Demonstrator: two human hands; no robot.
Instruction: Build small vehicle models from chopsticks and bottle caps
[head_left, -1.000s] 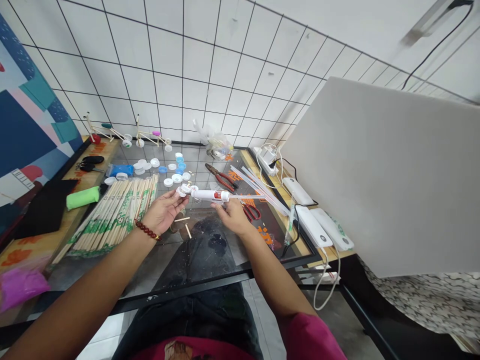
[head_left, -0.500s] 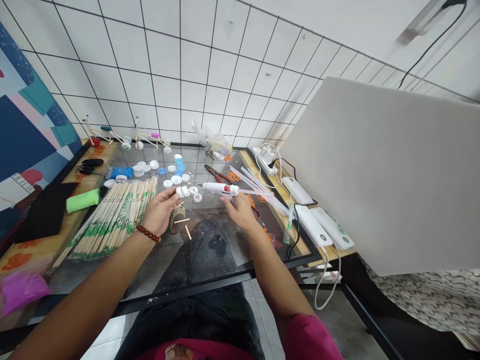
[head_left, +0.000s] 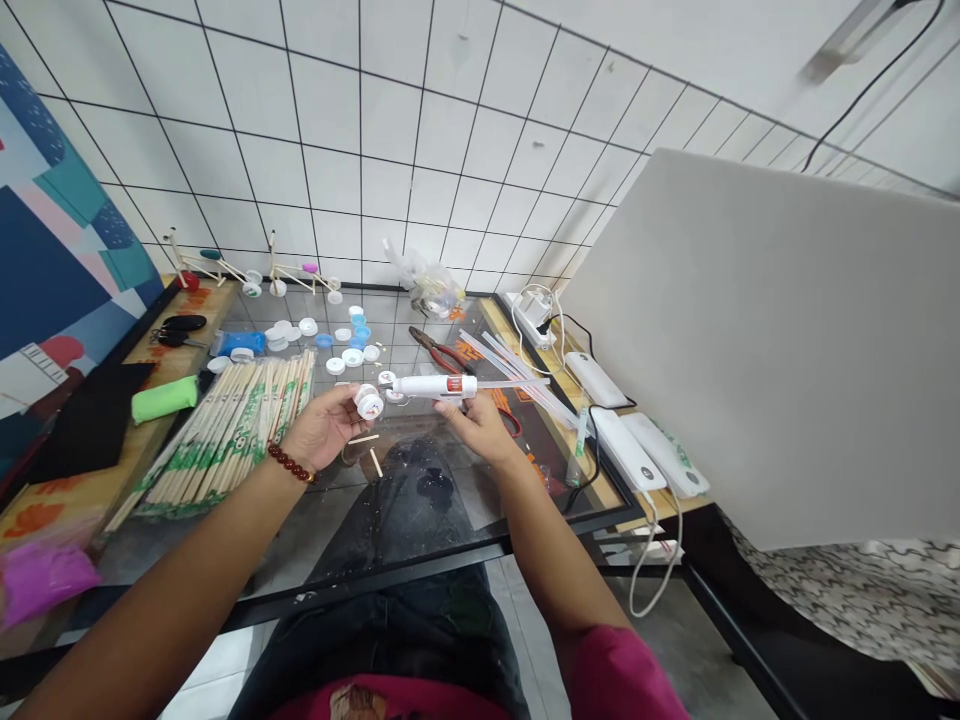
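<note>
Between the thumb and fingers of my left hand (head_left: 324, 428) are white bottle caps (head_left: 369, 402), held up over the glass table (head_left: 420, 470). My right hand (head_left: 481, 425) is wrapped round the handle of a white glue gun (head_left: 435, 387), and a clear glue stick (head_left: 514, 384) juts from its rear. The gun points left, its nozzle at the held caps; whether it touches them I cannot tell. Behind the hands lie loose white and blue caps (head_left: 352, 357). Two short stick pieces (head_left: 376, 463) rest on the glass below the left hand.
Packed wooden chopsticks (head_left: 225, 430) lie at the left, beside a green roll (head_left: 165, 399). Red-handled pliers (head_left: 439, 350) and clear glue sticks (head_left: 525, 385) lie behind the right hand. Small stick models (head_left: 289, 270) stand at the back. White power banks (head_left: 626, 450) and cables line the right edge.
The glue gun has moved slightly left and down, its nozzle now at the caps. My left hand has turned the caps so that a round face shows.
</note>
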